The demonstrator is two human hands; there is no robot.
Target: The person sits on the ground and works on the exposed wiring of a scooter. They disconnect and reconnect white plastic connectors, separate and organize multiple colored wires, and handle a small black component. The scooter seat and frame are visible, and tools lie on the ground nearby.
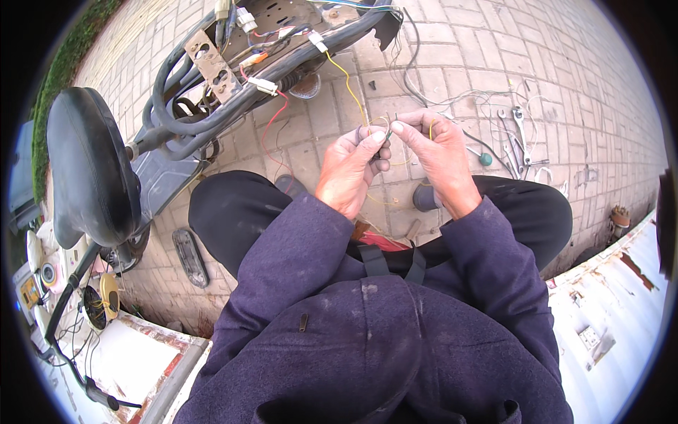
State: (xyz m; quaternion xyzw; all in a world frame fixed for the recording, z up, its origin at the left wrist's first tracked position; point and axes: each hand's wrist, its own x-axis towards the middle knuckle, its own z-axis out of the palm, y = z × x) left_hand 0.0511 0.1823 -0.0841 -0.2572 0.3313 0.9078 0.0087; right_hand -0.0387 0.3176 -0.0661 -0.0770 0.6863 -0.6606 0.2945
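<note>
In front of my knees, both hands are close together with their fingertips nearly touching. My left hand (351, 167) is closed, pinching thin wires between thumb and fingers. A yellow wire (351, 88) runs down to it from a white connector (318, 41) on the black tubular vehicle frame (282, 60). My right hand (439, 150) is closed in a pinch on a thin dark wire end between thumb and forefinger; a loop of yellow wire shows against its fingers. Exactly how the wire ends meet is hidden by the fingertips. A red wire (277, 113) hangs from another white connector (263, 86).
Several wrenches (521, 131) and a screwdriver with a green ball handle (485, 159) lie on the brick paving to the right, among loose wires. The black seat (94, 166) rises at the left. A black pedal-shaped piece (191, 258) rests beside my left knee.
</note>
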